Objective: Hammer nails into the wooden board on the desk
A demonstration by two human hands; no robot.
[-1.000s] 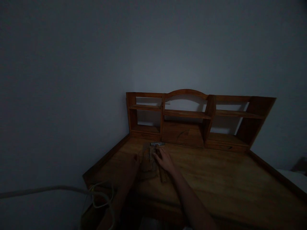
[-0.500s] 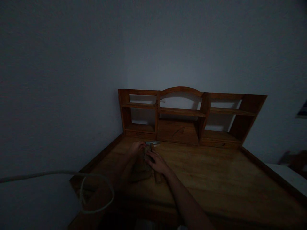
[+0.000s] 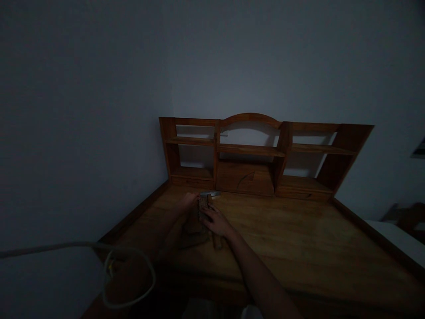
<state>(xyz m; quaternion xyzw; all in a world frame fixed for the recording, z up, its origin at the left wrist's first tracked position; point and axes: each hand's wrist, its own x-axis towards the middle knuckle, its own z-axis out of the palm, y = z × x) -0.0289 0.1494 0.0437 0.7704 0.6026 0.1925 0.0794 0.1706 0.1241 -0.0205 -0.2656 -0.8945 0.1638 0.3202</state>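
While I watch dim feed: left hand (image 3: 188,201) and right hand (image 3: 215,221) grip brown cloth (image 3: 195,223) near wooden hutch (image 3: 259,155); flat metal piece (image 3: 210,193) beside.

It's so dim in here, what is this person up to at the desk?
A person leans over a wooden desk with a shelved wooden hutch at its back. Both hands, the left hand and right hand, rest on a small brown wooden piece lying flat, with a short silvery metal part at its far end. A pale cord loops nearby.

Two hands: left hand (image 3: 188,201), right hand (image 3: 215,221); one desk (image 3: 299,239); one hutch (image 3: 262,155); one cable (image 3: 126,274)
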